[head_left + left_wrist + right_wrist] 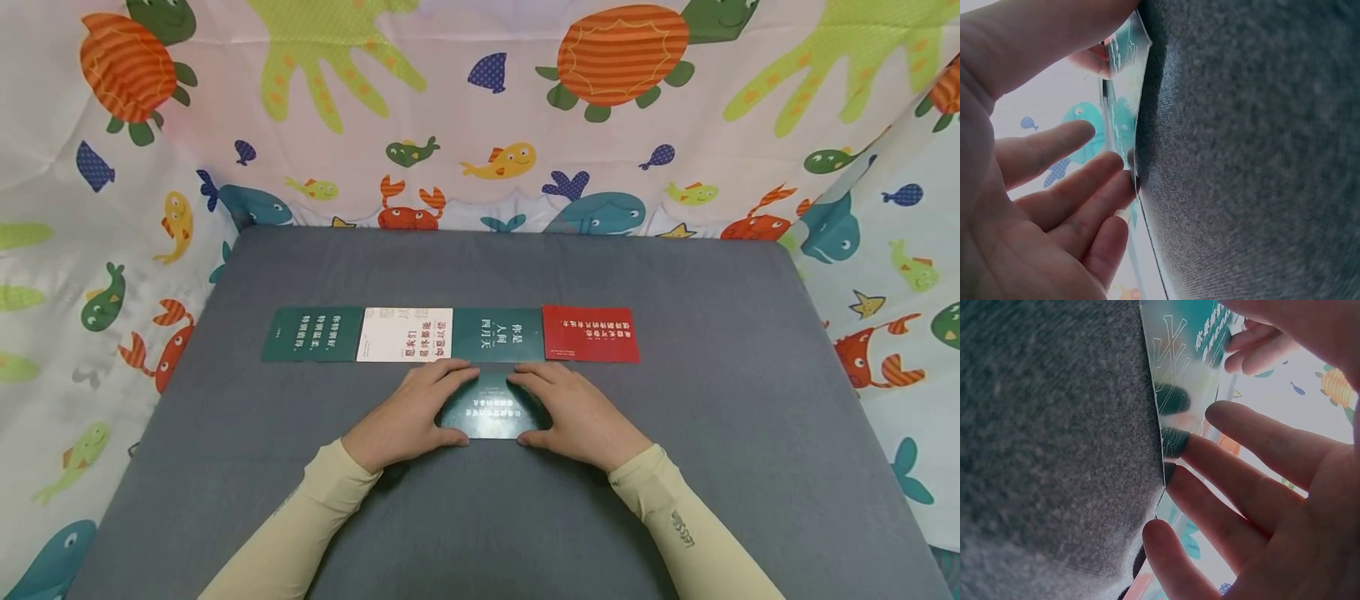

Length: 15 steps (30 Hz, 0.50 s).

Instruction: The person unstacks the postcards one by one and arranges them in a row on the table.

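A dark green card [491, 408] with pale lettering lies flat on the grey felt table [712, 467], just below a row of cards. My left hand [416, 415] rests on its left end and my right hand [576, 415] on its right end. On both hands the fingers are nearly straight, their tips touch the card's far edge, and the thumbs lie at its near edge. In the left wrist view my fingertips [1119, 181] touch the glossy card [1124, 81]. In the right wrist view my fingertips [1175, 440] press the card [1182, 369].
Beyond the hands a row of cards lies edge to edge: dark green [312, 334], white [405, 334], dark green [498, 334], red [591, 333]. A sea-creature patterned cloth [480, 125] walls in the table at the back and on both sides.
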{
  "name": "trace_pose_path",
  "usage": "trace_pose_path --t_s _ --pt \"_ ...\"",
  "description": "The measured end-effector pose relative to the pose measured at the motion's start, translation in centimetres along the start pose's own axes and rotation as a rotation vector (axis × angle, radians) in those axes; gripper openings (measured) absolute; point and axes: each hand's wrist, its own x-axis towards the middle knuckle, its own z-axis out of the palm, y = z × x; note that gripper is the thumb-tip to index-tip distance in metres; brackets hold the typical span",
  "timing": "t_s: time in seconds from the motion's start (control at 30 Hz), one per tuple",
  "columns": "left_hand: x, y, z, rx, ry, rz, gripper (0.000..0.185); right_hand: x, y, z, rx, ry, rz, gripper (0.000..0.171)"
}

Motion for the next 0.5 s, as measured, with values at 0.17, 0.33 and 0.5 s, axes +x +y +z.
trace_pose_path --t_s 0.17,0.33,0.5 --pt "0.10 0.12 -0.13 0.010 0.012 0.024 0.093 -0.01 0.04 -0.07 0.002 0.000 0.002 0.088" --pt "0.28 0.10 -0.07 0.005 0.017 0.029 0.092 -0.06 0.06 -0.10 0.008 0.005 0.000 0.089" --pt "0.49 0.33 0.22 0.002 0.026 0.041 0.092 -0.34 0.35 -0.25 0.006 0.032 -0.014 0.086"
